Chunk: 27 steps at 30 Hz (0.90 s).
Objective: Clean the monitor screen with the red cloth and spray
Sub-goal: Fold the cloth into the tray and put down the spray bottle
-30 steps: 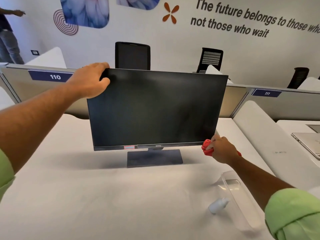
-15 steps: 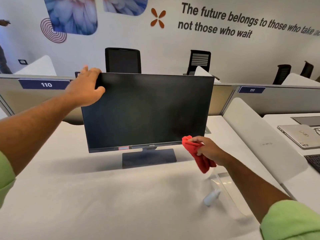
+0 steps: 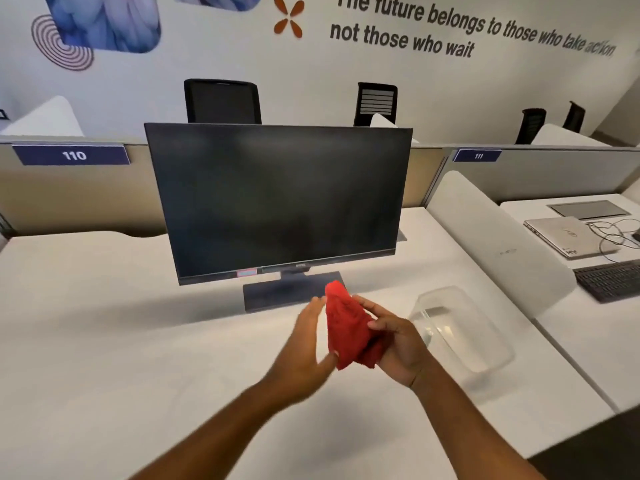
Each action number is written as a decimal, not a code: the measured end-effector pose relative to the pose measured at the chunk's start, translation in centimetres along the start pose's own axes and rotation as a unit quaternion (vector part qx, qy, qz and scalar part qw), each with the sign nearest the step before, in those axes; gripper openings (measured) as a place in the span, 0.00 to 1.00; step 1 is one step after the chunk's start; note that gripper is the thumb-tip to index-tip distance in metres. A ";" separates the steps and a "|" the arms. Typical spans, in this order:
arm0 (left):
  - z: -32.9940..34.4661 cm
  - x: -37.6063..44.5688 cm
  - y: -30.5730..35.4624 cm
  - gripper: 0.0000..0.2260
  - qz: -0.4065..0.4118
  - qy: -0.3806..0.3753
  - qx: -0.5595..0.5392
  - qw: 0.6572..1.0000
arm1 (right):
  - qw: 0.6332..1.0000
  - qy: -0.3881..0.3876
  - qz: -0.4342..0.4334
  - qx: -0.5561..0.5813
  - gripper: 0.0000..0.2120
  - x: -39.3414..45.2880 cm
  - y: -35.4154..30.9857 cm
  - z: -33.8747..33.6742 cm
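The black monitor [image 3: 277,195] stands upright on the white desk [image 3: 121,341], its screen dark, with no hand on it. In front of its base [image 3: 273,296] I hold the crumpled red cloth [image 3: 346,327] above the desk. My right hand [image 3: 398,344] grips the cloth from the right. On the cloth's left side is my left hand [image 3: 304,355], fingers straight and spread, thumb touching the lower edge. The spray bottle is not visible.
A clear plastic container [image 3: 460,327] lies on the desk just right of my right hand. A white divider [image 3: 491,237] separates the neighbouring desk, which holds a laptop [image 3: 561,233], cables and a keyboard [image 3: 609,280]. Partition panels and chairs stand behind the monitor.
My left hand let go of the monitor's top left corner and came down to the cloth. My right hand pulled the cloth back from the screen's lower right corner toward me.
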State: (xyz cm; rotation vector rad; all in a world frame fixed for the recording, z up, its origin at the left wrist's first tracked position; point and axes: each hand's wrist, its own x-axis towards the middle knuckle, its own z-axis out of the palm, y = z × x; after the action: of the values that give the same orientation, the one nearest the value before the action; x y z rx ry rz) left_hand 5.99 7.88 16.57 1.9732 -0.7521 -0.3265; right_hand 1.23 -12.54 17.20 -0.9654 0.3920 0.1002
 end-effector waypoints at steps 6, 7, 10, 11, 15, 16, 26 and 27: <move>1.7 -2.3 -1.9 0.45 0.015 -0.098 0.022 0.995 | 0.999 -0.039 -0.010 0.027 0.34 -3.5 4.0 -1.1; 1.8 -2.5 -2.1 0.43 0.019 -0.102 0.032 0.994 | 0.999 -0.030 -0.013 0.013 0.30 -3.7 4.4 -1.2; 2.3 -3.0 -2.2 0.31 0.012 -0.082 0.048 0.995 | 1.000 0.010 -0.013 -0.022 0.22 -4.1 5.1 -1.6; 2.4 -3.0 -2.1 0.26 0.007 -0.069 0.040 0.997 | 0.999 0.021 -0.013 -0.034 0.21 -4.2 5.2 -1.8; 2.6 -2.7 -0.8 0.18 -0.017 -0.023 0.005 1.000 | 0.989 0.062 -0.013 -0.133 0.19 -4.1 4.0 -2.5; 2.7 -2.5 -0.3 0.17 -0.024 -0.008 0.002 1.000 | 0.983 0.069 -0.015 -0.171 0.18 -4.1 3.5 -2.8; 4.7 -1.0 3.7 0.10 -0.070 0.100 0.067 0.990 | 0.875 0.076 -0.136 -0.458 0.17 -5.3 -2.6 -8.2; 4.9 -1.1 4.0 0.11 -0.072 0.110 0.068 0.989 | 0.879 0.063 -0.143 -0.451 0.16 -5.3 -3.1 -8.7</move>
State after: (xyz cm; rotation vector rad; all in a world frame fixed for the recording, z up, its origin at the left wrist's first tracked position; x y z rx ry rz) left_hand 1.14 3.72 17.50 2.1562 -0.5025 -0.1417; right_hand -5.35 -20.94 17.18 -1.9560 0.3105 -0.0622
